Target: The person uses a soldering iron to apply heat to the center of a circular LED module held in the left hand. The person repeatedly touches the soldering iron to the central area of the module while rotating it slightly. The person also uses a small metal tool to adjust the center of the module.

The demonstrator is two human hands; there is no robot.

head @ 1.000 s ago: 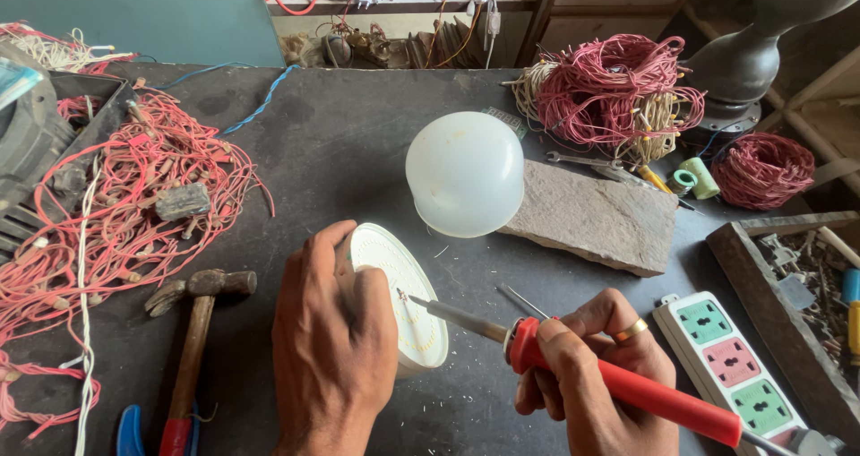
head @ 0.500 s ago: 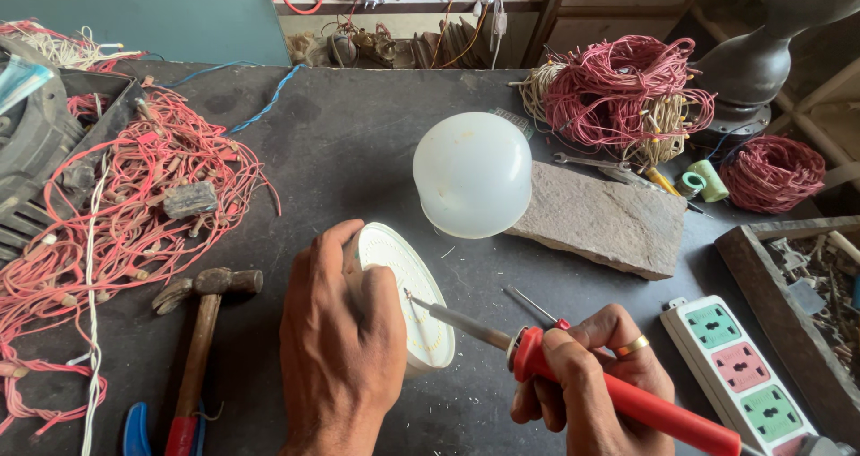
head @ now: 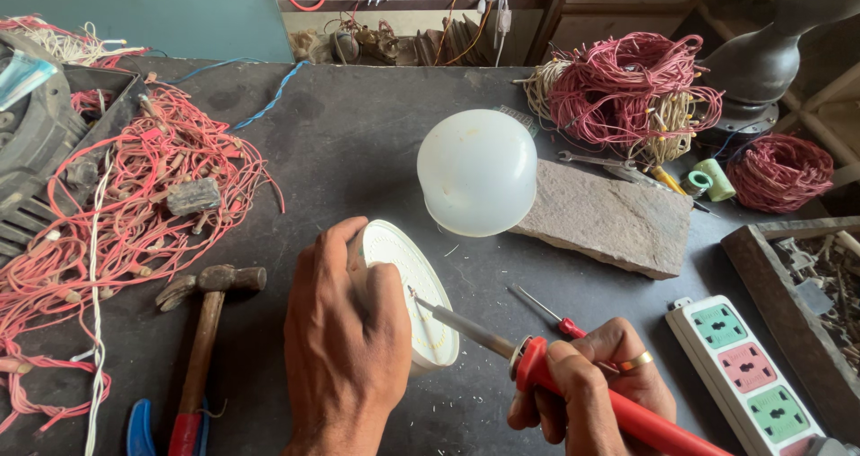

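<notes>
My left hand (head: 345,348) grips a white round lamp base with a circular board (head: 414,290), tilted so its face turns right. My right hand (head: 591,389) holds a red-handled soldering iron (head: 573,384); its metal tip touches the face of the board near the middle. A thin red-handled tool (head: 546,311) also sticks out from my right hand's fingers. A white translucent bulb dome (head: 477,171) rests on the dark table just beyond, against a flat stone slab (head: 609,219).
A hammer (head: 204,331) lies left of my left hand, beside a tangle of red wire (head: 116,214). Coils of pink wire (head: 627,84) sit far right. A white power strip with coloured sockets (head: 748,371) and a wooden tray (head: 806,286) are at the right.
The view has shifted slightly; both hands keep the same hold, with the iron's tip staying at the board.
</notes>
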